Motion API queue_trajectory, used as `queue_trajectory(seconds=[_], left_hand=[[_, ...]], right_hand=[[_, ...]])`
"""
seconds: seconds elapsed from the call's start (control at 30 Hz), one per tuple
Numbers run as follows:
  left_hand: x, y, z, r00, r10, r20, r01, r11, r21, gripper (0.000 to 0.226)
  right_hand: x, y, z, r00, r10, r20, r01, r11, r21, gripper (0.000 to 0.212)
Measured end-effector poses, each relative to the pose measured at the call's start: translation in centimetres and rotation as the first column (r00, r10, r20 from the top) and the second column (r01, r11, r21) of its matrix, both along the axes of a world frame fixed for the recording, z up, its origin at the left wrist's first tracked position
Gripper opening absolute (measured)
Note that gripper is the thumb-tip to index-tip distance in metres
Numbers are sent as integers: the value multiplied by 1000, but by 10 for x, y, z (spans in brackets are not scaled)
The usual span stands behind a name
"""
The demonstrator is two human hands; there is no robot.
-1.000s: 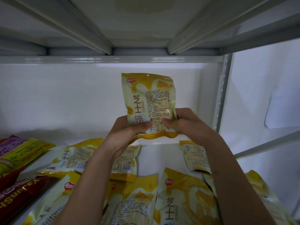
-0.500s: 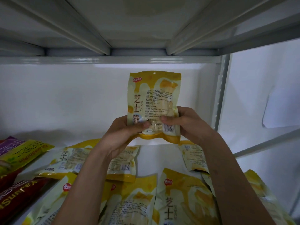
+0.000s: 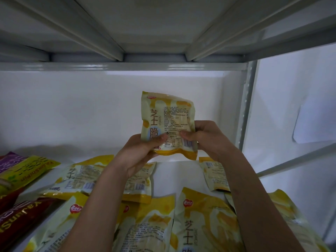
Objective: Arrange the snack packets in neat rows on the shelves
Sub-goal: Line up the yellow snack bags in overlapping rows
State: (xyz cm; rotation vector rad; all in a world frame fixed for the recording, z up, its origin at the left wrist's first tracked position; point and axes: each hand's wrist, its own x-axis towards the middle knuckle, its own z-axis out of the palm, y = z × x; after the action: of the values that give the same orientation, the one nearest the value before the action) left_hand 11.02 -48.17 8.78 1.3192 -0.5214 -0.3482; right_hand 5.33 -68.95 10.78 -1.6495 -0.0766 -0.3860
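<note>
A yellow and cream snack packet (image 3: pixel 168 113) stands upright in the air above the white shelf (image 3: pixel 174 173), its printed back facing me. My left hand (image 3: pixel 141 151) grips its lower left edge, thumb on the front. My right hand (image 3: pixel 205 137) pinches its lower right edge. Several matching yellow packets lie flat on the shelf below: one behind my left arm (image 3: pixel 76 177), one at the right (image 3: pixel 214 175), and larger near ones (image 3: pixel 200 220).
Purple, yellow-green and red packets (image 3: pixel 23 170) lie at the left edge. The underside of the shelf above (image 3: pixel 154 33) hangs close overhead. A grey upright post (image 3: pixel 247 106) bounds the right side, with a white wall beyond.
The held packet has sunk a little and its top right corner has tilted back and crumpled. Both hands keep their grip on its lower edge.
</note>
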Motion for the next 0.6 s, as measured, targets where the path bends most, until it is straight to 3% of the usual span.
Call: queue_trajectory(seconds=[0.1, 0.27, 0.4, 0.6], left_hand=[[-1, -1, 1, 999, 25, -22, -25, 1000, -13, 42], [-2, -2, 3, 1000, 17, 24, -15, 996, -90, 55], [-6, -7, 2, 999, 6, 51, -1, 995, -97, 52], [-9, -6, 2, 999, -7, 33, 8, 1000, -27, 39]], right_hand=[[0, 1, 1, 999, -19, 28, 20, 998, -56, 26], [-5, 1, 4, 991, 132, -6, -132, 989, 61, 34], [-3, 3, 0, 987, 153, -42, -150, 986, 69, 31], [3, -3, -2, 1000, 17, -13, -17, 1000, -10, 30]])
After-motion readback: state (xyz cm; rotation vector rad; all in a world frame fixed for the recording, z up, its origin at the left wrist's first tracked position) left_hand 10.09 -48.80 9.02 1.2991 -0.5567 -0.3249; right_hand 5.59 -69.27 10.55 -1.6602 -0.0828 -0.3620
